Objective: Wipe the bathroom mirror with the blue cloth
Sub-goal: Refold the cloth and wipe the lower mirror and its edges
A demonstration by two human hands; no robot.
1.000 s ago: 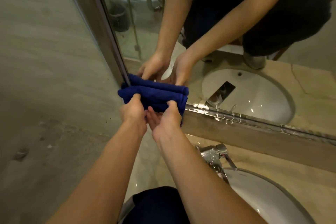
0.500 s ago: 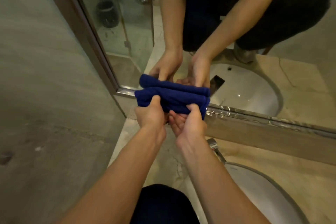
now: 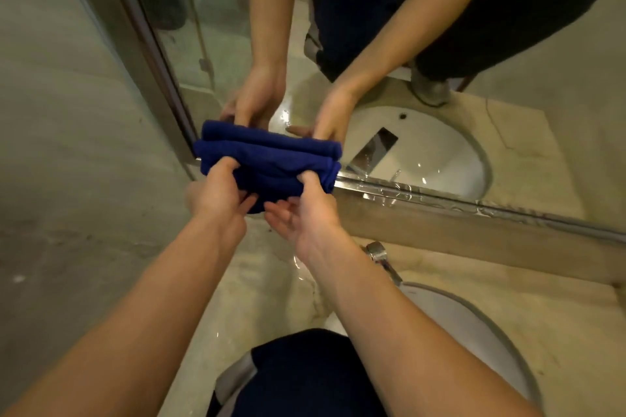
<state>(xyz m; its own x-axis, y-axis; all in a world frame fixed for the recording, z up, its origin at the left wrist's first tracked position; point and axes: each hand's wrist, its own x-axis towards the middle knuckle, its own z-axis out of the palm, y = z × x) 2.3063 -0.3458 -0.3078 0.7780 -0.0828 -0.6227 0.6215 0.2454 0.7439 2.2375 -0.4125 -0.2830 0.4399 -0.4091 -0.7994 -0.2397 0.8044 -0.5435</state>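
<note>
A folded dark blue cloth (image 3: 271,167) is held against the lower left corner of the bathroom mirror (image 3: 508,118). My left hand (image 3: 218,195) grips the cloth's left end with the thumb on top. My right hand (image 3: 305,213) holds the right end from below, thumb pressed on the cloth. The mirror shows the reflection of both hands and the cloth just above. The mirror's metal frame runs along its left side and bottom edge.
A chrome faucet (image 3: 381,257) and a white sink basin (image 3: 474,332) lie below right of my hands on a beige stone counter (image 3: 559,332). A grey wall (image 3: 67,145) stands at the left. My dark-trousered knee (image 3: 305,376) is at the bottom.
The view has shifted, and the cloth with both hands sits a little right of the mirror's left frame compared with one second ago. The grip on the cloth is unchanged.
</note>
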